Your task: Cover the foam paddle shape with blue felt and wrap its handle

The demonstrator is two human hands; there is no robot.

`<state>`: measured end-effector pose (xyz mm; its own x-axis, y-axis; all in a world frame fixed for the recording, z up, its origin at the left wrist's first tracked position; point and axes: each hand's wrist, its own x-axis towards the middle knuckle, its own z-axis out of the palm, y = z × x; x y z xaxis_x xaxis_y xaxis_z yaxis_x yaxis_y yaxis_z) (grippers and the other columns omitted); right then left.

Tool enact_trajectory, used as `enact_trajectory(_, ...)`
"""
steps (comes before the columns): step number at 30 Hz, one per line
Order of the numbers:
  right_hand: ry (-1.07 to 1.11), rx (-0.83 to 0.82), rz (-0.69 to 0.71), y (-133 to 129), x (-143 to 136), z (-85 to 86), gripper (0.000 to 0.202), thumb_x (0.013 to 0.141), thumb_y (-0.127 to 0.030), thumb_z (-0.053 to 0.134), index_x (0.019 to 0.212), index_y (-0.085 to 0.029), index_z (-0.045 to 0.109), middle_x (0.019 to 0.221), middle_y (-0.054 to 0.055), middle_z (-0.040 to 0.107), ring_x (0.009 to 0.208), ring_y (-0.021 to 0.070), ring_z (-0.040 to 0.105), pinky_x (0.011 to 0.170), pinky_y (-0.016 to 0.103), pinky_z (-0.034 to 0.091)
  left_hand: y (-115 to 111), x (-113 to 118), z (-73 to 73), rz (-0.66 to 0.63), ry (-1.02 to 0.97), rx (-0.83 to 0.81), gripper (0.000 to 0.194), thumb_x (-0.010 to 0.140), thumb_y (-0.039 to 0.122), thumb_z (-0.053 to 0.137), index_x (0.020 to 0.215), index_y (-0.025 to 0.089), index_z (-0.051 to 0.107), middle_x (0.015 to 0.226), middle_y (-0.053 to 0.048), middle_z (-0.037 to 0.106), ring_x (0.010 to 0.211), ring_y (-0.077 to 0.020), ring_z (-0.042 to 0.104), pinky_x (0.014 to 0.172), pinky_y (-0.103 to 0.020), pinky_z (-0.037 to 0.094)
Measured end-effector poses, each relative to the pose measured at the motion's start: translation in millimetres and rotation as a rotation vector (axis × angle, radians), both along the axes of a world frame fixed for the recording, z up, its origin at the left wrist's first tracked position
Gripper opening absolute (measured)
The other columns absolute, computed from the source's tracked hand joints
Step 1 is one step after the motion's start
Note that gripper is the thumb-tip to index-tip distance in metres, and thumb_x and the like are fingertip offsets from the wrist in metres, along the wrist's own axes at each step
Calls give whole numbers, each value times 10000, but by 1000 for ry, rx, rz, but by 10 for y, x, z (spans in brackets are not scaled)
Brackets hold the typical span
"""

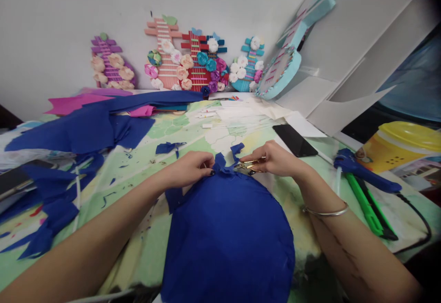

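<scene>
A large rounded shape covered in blue paper (230,238) lies in front of me, its far edge ragged with loose flaps. My left hand (195,167) pinches the blue paper at that far edge, thumb and fingers closed on it. In my right hand (277,159) is a pair of gold-coloured scissors (253,162), the blades at the loose blue strip. A curled blue scrap (236,150) stands up just beyond the blades. Another torn blue scrap (168,147) lies on the table past my left hand.
Blue sheets (82,128) and offcuts cover the left. A black phone (295,140), a blue glue gun (365,169), a green cutter knife (367,204) and a yellow-lidded bucket (406,144) are on the right. Several flower-decorated guitar shapes (198,64) lean on the wall.
</scene>
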<state>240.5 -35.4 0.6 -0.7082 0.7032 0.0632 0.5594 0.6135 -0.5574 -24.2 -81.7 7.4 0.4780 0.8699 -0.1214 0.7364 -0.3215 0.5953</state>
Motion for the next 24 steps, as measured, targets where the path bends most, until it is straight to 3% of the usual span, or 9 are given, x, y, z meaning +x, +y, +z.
enact_trajectory(4, 5, 5, -2, -12, -8, 8, 315, 753, -242, 660, 1053, -199, 744, 777, 44, 755, 603, 132, 615, 610, 250, 415, -7, 0, 3, 5, -1, 0, 85, 773, 259, 483, 738, 185, 505, 722, -6, 566, 696, -161, 519, 654, -266, 380)
enact_trajectory(8, -25, 19, -52, -14, 11, 20, 356, 723, -227, 671, 1072, -197, 735, 758, 23, 737, 555, 110, 543, 582, 249, 391, -8, 13, 18, 8, 10, 12, 75, 770, 242, 475, 732, 181, 498, 709, 0, 541, 675, -154, 496, 650, -270, 364)
enact_trajectory(15, 15, -103, 26, 2, 49, 30, 337, 730, -238, 659, 1054, -191, 737, 796, 22, 717, 637, 129, 552, 565, 234, 381, 5, 8, 11, 29, 2, 52, 63, 759, 225, 476, 734, 179, 511, 741, -5, 542, 718, -161, 495, 659, -269, 359)
enact_trajectory(24, 51, -118, 47, -6, -3, 4, 330, 768, -262, 652, 1085, -211, 725, 806, 9, 709, 577, 108, 531, 538, 237, 368, 12, 33, -22, 59, -45, 95, 62, 780, 213, 468, 746, 182, 508, 720, 0, 554, 700, -156, 502, 659, -271, 362)
